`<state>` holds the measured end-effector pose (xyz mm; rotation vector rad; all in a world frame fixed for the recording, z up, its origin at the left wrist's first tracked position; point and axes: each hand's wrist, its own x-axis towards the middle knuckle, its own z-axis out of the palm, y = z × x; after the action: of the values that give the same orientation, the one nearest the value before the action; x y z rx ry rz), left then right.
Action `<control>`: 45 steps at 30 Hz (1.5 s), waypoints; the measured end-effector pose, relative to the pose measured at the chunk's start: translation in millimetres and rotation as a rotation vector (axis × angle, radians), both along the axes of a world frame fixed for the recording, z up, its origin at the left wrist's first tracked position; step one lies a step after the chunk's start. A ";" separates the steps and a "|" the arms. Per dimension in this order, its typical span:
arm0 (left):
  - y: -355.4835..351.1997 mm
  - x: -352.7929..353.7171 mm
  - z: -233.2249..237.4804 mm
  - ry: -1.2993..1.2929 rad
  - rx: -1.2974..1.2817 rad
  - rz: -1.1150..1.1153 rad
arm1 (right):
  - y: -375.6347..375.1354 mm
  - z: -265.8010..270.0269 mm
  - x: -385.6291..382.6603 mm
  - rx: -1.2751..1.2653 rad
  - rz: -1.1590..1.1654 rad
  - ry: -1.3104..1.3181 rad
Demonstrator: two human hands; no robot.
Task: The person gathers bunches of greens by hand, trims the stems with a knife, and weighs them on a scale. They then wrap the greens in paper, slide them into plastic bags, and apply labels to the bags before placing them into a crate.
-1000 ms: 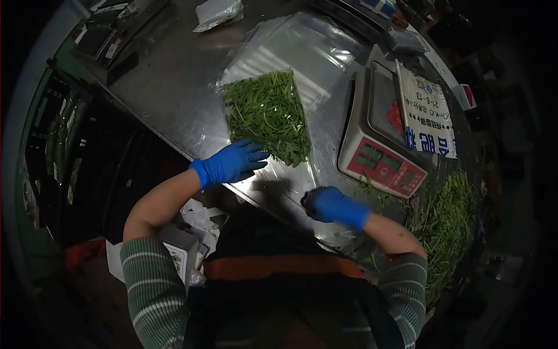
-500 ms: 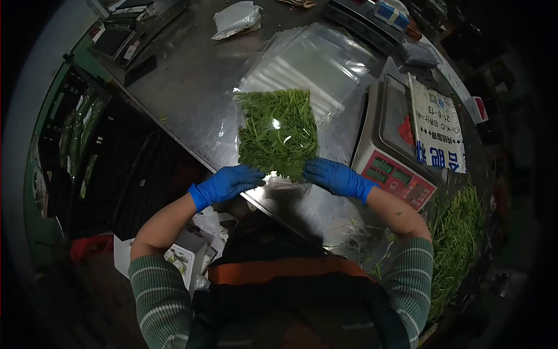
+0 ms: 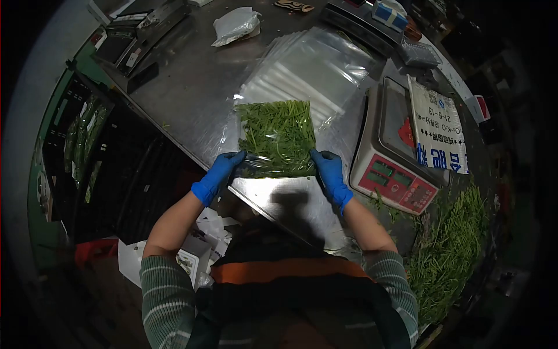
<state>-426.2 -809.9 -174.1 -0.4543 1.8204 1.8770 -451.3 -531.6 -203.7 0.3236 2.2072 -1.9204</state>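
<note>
1. Left hand (image 3: 220,174) and right hand (image 3: 329,171): bright blue gloves.
2. Bag of greens (image 3: 278,136): clear, glossy film over mid-green leaves and stems, with white glints.
3. Bench (image 3: 186,87): dull silver-grey metal, streaked with pale reflections.
4. Stack of empty bags (image 3: 314,64): colourless, turning milky white where the layers overlap.
5. Scale (image 3: 395,177): pale grey body, red front panel, small green displays.
6. Sack (image 3: 439,125): white, printed with blue characters and a red mark.
7. Loose greens (image 3: 450,250): darker green heap.
8. Sleeves (image 3: 168,296): green with thin pale stripes.
9. Apron (image 3: 290,269): black, crossed by one orange band.
</note>
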 end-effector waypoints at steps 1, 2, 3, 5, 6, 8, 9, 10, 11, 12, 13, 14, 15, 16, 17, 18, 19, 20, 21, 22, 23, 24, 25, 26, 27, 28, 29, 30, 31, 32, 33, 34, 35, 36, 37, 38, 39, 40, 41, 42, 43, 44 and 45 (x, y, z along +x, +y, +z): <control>-12.3 -8.0 -26.6 -0.075 0.063 0.046 | -1.7 -0.2 -1.1 0.030 -0.023 -0.021; -17.5 -14.7 -39.8 -0.148 0.128 0.092 | -2.8 0.8 -1.2 0.029 -0.033 -0.015; -7.6 -11.3 3.2 0.096 -0.211 0.082 | -3.8 1.9 -1.3 0.083 -0.033 0.012; 22.4 0.1 53.4 0.936 -0.816 0.209 | -5.0 3.2 -2.0 0.137 -0.047 0.039; 38.3 4.5 72.7 1.047 -0.666 0.104 | -5.7 2.8 -2.0 0.193 -0.074 0.081; 73.9 5.6 86.2 1.179 -1.008 -0.241 | -6.4 -1.6 -1.1 0.251 -0.082 0.119; 83.0 -2.0 58.5 1.065 -1.047 -0.280 | -6.6 -8.3 -2.8 0.271 -0.117 0.148; 83.7 -8.3 29.6 1.069 -1.057 -0.274 | -8.6 -10.6 -7.3 0.285 -0.160 0.183; 83.4 -15.4 2.6 1.017 -1.064 -0.228 | -10.9 -5.4 -12.5 0.278 -0.162 0.193; 82.8 -21.8 -12.4 0.967 -1.066 -0.184 | -11.9 5.4 -17.6 0.241 -0.073 0.103; 82.3 -24.7 -16.0 0.948 -0.989 -0.154 | -10.3 18.4 -20.7 0.209 0.017 0.008; 81.4 -25.3 -7.0 0.952 -0.988 -0.151 | -13.4 42.3 -25.3 0.175 0.061 0.030; 78.1 -28.3 14.0 0.699 -0.401 -0.032 | -22.7 70.0 -35.2 0.137 0.108 0.059; 72.8 -29.9 35.0 0.414 0.171 0.073 | -35.1 87.2 -45.2 0.224 0.215 0.194; 65.6 -30.8 45.8 0.097 0.726 0.170 | -56.4 107.7 -41.0 0.228 0.298 0.353; 48.9 -34.3 43.2 0.128 0.997 0.021 | -79.9 132.0 -35.6 0.229 0.383 0.513; 33.6 -37.1 33.2 0.163 1.261 -0.134 | -99.9 159.9 -21.8 -0.073 0.548 0.320; 41.2 -23.5 5.1 0.452 0.904 0.142 | -103.9 171.4 -9.7 -0.166 0.626 0.349; 50.8 -10.7 21.0 0.566 0.862 0.184 | -107.8 183.0 2.6 -0.265 0.707 0.369; 50.6 -10.3 25.5 0.625 0.775 0.218 | -111.7 194.6 15.1 -0.365 0.790 0.380; 50.5 -9.8 29.9 0.679 0.684 0.255 | -101.6 182.2 16.2 -0.269 0.556 0.618; 42.3 -4.8 30.9 0.682 0.818 0.212 | -90.0 168.9 15.8 -0.174 0.312 0.839; 36.1 1.2 31.4 0.686 0.955 0.170 | -76.6 157.0 14.0 -0.010 0.141 0.858; 29.3 1.1 32.6 0.747 1.061 0.044 | -63.4 145.0 12.4 0.153 -0.036 0.868; 23.6 4.4 29.0 0.768 1.050 0.060 | -54.8 134.0 13.1 0.166 -0.016 0.708; 18.9 7.1 21.7 0.781 0.786 0.084 | -57.9 125.6 14.8 0.155 0.002 0.719; 14.7 9.0 13.3 0.780 0.522 0.104 | -60.8 118.6 16.2 -0.128 0.088 0.426; 16.1 9.2 10.6 0.817 0.221 0.139 | -64.3 122.9 19.1 -0.397 0.170 0.123; 17.5 9.5 8.0 0.819 -0.082 0.169 | -67.5 129.4 23.8 -0.440 0.239 0.054; 18.8 11.5 16.0 0.819 0.206 0.197 | -68.7 128.5 23.7 -0.440 0.252 0.061; 19.4 12.5 21.3 0.810 0.495 0.222 | -70.1 124.2 22.5 -0.480 0.286 0.097; 14.0 11.7 22.3 0.821 0.491 0.231 | -72.0 120.9 21.7 -0.521 0.321 0.131; 3.6 10.7 25.2 0.717 0.833 0.249 | -73.3 119.4 21.3 -0.523 0.335 0.133; -7.1 9.9 27.9 0.597 1.169 0.260 | -74.1 117.6 20.3 -0.487 0.295 0.183; -17.1 8.2 30.9 0.551 0.844 0.373 | -75.1 116.6 19.4 -0.455 0.255 0.232; -24.7 10.8 62.7 0.380 0.964 0.282 | -75.5 117.6 19.4 -0.462 0.273 0.233; -32.5 15.8 91.9 0.212 1.078 0.191 | -75.4 119.8 18.7 -0.422 0.246 0.201; -46.3 16.3 86.3 0.142 1.111 0.179 | -78.3 120.9 15.3 -0.385 0.230 0.176; -49.9 22.8 94.4 0.219 0.743 0.194 | -80.7 113.9 9.5 -0.403 0.278 0.184; -49.2 27.0 101.4 0.278 0.369 0.222 | -83.6 101.3 2.2 -0.342 0.292 0.270; -61.6 15.6 79.5 0.344 0.075 0.294 | -96.0 95.2 -3.0 -0.285 0.303 0.358; -75.2 18.5 92.7 0.363 0.056 0.337 | -110.7 103.5 -2.9 -0.304 0.349 0.370; -84.9 21.1 115.0 0.413 0.102 0.329 | -119.1 120.5 -1.2 -0.386 0.331 0.346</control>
<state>-405.1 -894.8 -59.1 -0.3670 1.9848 2.4235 -452.6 -650.7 -83.2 -0.4349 1.8477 -2.2638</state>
